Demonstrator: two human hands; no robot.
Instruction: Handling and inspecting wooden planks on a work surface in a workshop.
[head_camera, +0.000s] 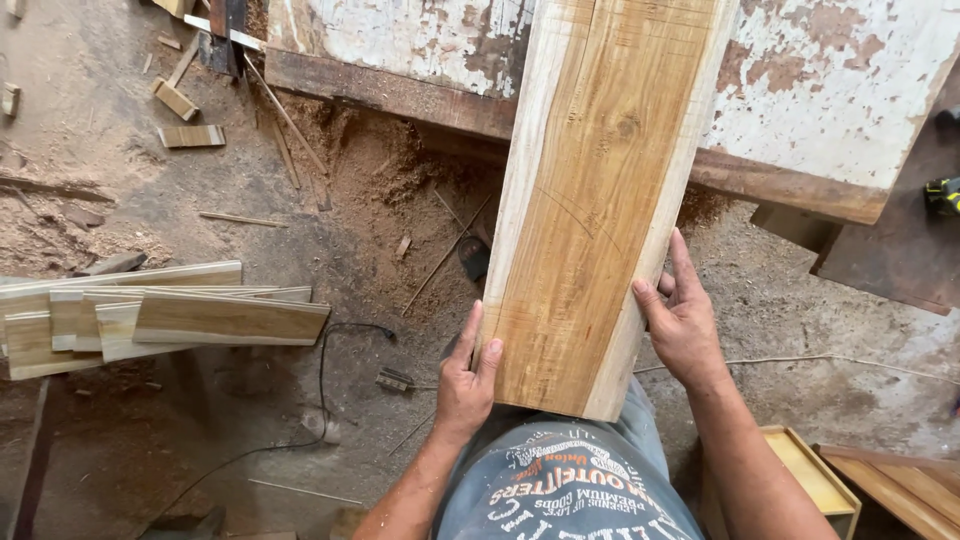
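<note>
A long, wide wooden plank (590, 200) with an orange-brown middle and pale edges runs from my waist up over a worn white-painted bench top (830, 90). A faint curved pencil line crosses its face. My left hand (467, 375) grips the plank's left edge near its close end, thumb up along the side. On the right edge, my right hand (685, 320) holds the plank with fingers spread along it. The near end rests against my body.
A stack of cut boards (170, 315) lies at the left. Sawdust and wood scraps (190, 135) cover the floor. A black cable (325, 380) runs across the ground. A yellow wooden box (810, 470) stands lower right. A dark tool (942, 195) shows at the right edge.
</note>
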